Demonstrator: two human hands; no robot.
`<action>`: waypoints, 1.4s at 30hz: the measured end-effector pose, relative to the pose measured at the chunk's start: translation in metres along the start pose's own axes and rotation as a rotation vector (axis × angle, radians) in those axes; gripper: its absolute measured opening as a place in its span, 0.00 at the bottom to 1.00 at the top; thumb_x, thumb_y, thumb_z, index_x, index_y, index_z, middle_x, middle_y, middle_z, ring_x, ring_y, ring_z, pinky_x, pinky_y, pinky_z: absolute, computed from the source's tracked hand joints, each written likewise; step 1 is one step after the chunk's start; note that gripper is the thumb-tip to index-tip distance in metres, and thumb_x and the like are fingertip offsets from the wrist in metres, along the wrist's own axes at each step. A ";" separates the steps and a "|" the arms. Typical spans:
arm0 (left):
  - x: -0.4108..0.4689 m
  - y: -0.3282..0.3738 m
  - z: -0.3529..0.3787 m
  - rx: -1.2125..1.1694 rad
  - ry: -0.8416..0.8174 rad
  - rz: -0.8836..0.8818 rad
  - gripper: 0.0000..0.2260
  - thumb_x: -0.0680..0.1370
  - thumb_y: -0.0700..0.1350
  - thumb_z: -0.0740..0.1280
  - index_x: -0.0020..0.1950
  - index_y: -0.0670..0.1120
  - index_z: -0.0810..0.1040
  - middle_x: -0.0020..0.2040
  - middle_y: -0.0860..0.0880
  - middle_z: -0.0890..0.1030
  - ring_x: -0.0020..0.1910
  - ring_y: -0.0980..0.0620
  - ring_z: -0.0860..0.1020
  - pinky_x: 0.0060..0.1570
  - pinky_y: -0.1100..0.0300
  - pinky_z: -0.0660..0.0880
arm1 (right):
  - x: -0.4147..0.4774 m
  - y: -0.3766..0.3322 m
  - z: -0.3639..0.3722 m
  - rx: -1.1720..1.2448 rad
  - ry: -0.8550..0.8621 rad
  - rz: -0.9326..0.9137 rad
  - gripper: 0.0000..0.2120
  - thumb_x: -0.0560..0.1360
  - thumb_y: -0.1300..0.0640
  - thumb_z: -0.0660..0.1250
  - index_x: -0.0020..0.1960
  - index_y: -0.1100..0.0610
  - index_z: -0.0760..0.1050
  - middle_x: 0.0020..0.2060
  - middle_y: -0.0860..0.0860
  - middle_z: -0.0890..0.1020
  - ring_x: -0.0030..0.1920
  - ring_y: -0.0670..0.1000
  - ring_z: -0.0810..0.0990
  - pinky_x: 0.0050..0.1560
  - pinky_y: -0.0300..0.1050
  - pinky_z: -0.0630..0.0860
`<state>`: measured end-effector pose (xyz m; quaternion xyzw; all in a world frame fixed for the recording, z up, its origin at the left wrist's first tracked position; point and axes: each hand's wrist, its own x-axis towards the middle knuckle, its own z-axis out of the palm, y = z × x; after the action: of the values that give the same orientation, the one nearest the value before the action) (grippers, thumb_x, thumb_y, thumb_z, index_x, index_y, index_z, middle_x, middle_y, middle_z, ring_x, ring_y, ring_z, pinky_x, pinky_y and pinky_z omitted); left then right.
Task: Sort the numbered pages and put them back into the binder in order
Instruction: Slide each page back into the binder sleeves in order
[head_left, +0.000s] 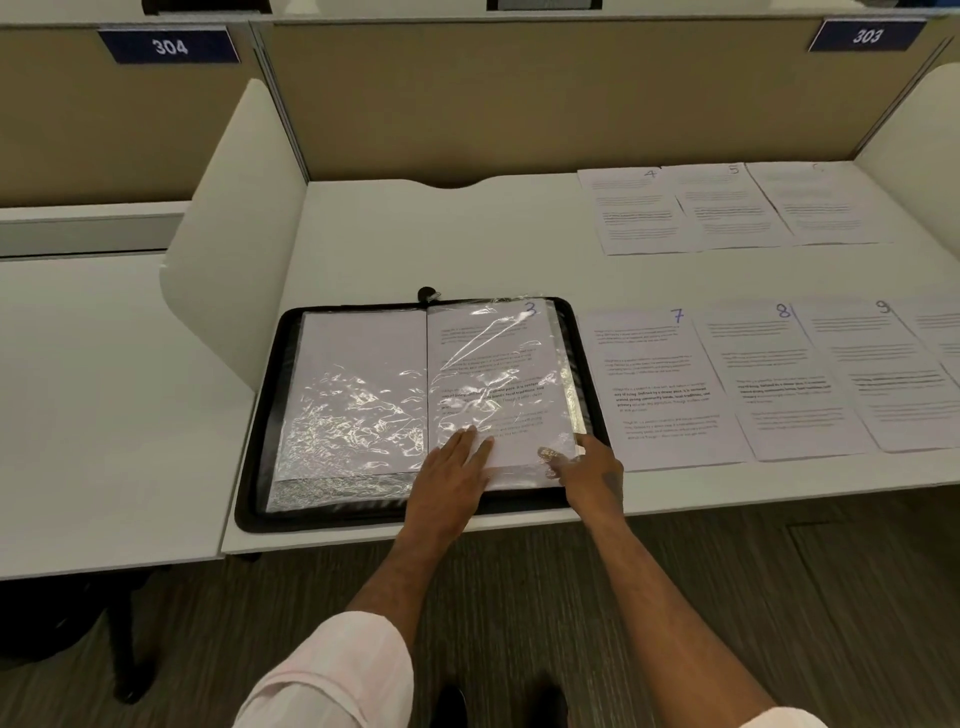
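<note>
On right half of open black binder (257, 467): page 3 (498, 364) inside crinkled plastic sleeve (519, 480). Left hand (452, 467) flat on page's lower part, fingers straight and together. Right hand (587, 467) at binder's near right corner, thumb and forefinger pinching sleeve. Right of binder: page 7 (662, 387), page 8 (779, 379), page 9 (883, 369). Beyond binder, farther right: page 4 (636, 210), page 5 (727, 205).

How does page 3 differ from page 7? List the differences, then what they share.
Page 3 sits in a plastic sleeve inside the binder; page 7 lies bare on the desk beside it. Page 3 shows glare from crinkled plastic; page 7 looks matte. The left hand and right hand touch page 3's sleeve; page 7 is untouched. Both carry printed text and a blue handwritten number.
</note>
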<state>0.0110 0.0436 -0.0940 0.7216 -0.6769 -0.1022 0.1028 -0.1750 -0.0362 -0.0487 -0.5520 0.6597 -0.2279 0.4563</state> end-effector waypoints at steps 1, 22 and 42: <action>0.002 0.000 0.001 0.009 0.012 0.006 0.24 0.81 0.51 0.65 0.76 0.47 0.67 0.75 0.41 0.67 0.74 0.43 0.67 0.67 0.42 0.70 | -0.002 0.000 -0.002 0.004 -0.010 -0.004 0.18 0.72 0.50 0.75 0.59 0.54 0.78 0.44 0.47 0.83 0.42 0.43 0.82 0.46 0.40 0.78; -0.002 0.053 -0.031 -0.137 0.013 -0.047 0.41 0.76 0.64 0.65 0.81 0.49 0.48 0.81 0.49 0.53 0.79 0.50 0.56 0.74 0.49 0.60 | -0.061 -0.035 -0.017 -0.243 -0.009 -0.340 0.29 0.82 0.57 0.60 0.79 0.49 0.53 0.54 0.54 0.83 0.50 0.50 0.81 0.53 0.44 0.80; -0.085 -0.070 -0.112 -0.075 0.529 -0.623 0.19 0.82 0.39 0.62 0.72 0.50 0.72 0.49 0.45 0.82 0.41 0.45 0.81 0.38 0.50 0.80 | -0.038 -0.051 0.037 -1.011 -0.375 -0.612 0.33 0.80 0.40 0.58 0.80 0.49 0.49 0.79 0.56 0.50 0.78 0.58 0.50 0.75 0.57 0.55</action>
<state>0.1046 0.1342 -0.0064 0.8893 -0.3722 0.0360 0.2634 -0.1175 -0.0080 -0.0120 -0.8946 0.4066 0.0931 0.1605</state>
